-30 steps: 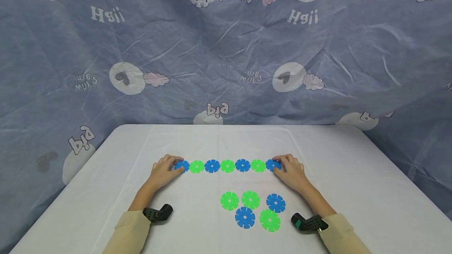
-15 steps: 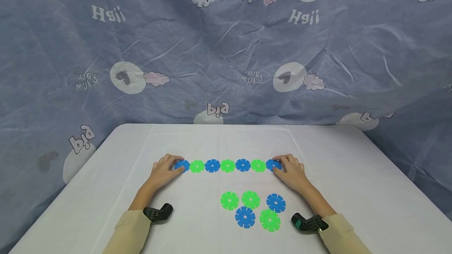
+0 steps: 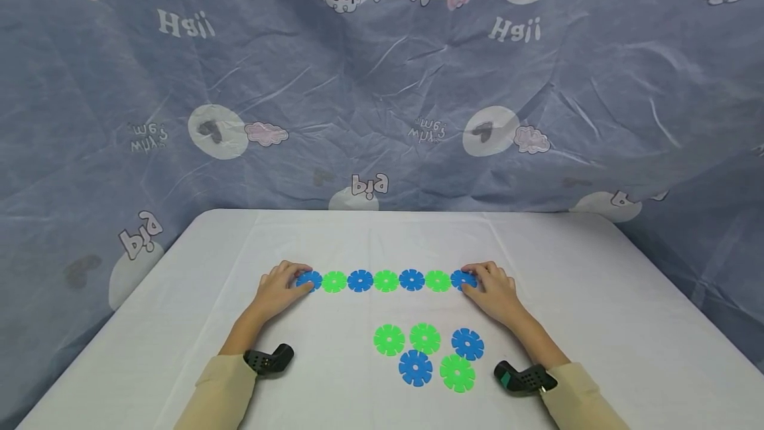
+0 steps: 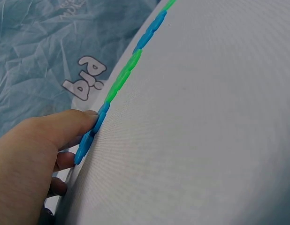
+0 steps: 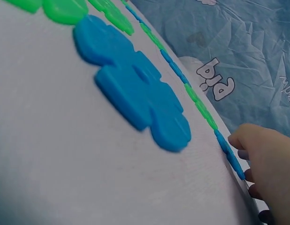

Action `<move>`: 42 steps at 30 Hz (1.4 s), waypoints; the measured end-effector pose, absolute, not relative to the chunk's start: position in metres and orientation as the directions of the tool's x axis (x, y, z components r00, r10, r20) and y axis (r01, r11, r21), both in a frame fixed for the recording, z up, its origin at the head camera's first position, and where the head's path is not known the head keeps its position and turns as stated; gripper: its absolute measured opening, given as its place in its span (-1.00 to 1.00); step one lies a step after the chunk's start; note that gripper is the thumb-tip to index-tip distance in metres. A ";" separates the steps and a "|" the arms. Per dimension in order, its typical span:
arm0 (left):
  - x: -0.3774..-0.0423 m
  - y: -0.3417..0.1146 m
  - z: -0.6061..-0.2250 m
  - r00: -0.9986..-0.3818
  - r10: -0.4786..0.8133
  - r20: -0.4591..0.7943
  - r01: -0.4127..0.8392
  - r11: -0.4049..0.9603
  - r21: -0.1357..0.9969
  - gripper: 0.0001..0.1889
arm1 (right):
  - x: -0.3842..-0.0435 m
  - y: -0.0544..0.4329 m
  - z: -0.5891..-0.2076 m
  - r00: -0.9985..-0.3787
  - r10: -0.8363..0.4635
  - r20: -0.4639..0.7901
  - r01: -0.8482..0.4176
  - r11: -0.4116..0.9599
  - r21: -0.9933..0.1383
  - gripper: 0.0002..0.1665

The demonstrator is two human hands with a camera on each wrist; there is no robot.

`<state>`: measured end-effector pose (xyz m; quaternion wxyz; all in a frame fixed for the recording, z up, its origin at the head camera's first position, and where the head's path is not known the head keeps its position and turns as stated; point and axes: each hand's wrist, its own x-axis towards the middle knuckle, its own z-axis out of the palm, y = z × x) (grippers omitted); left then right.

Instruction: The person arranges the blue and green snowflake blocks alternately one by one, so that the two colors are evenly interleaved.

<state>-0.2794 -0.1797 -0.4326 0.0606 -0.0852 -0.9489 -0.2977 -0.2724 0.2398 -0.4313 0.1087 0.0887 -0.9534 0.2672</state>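
A straight row of flat notched snowflake discs, blue and green by turns, lies across the table. My left hand (image 3: 276, 292) pinches the blue disc at the left end (image 3: 309, 279), thumb on the near edge and fingers at the far side. At the other end, my right hand (image 3: 494, 293) holds the last blue disc (image 3: 463, 279) the same way. In the left wrist view the thumb presses that left disc (image 4: 91, 135), which meets a green disc (image 4: 121, 79). The right wrist view has the thumb and fingers around the right-end disc (image 5: 228, 152).
Nearer the person lie loose discs: a green one (image 3: 389, 340), another green one (image 3: 425, 338), a blue one (image 3: 415, 368), a second blue one (image 3: 468, 344) and a green one (image 3: 457, 373). A patterned blue-grey cloth (image 3: 370, 85) hangs behind the white table (image 3: 149, 363).
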 end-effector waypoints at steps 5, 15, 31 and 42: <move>-0.281 -0.180 -0.435 -0.978 0.131 0.165 0.201 0.809 0.552 -0.58 | -0.270 0.234 -0.424 -0.951 -0.139 0.278 -0.274 0.794 -0.543 -0.61; -0.281 -0.180 -0.435 -0.978 0.128 0.162 0.197 0.812 0.549 -0.58 | -0.238 0.188 -0.399 -0.860 -0.460 0.219 -0.491 0.629 -0.603 -0.67; -0.281 -0.181 -0.435 -0.977 0.131 0.170 0.204 0.815 0.543 -0.59 | -0.203 0.143 -0.408 -0.724 -0.689 -0.018 -0.509 0.551 -0.661 -0.54; -0.279 -0.181 -0.434 -0.974 0.135 0.180 0.213 0.807 0.551 -0.59 | -0.203 0.142 -0.411 -0.725 -0.688 -0.015 -0.536 0.578 -0.616 -0.57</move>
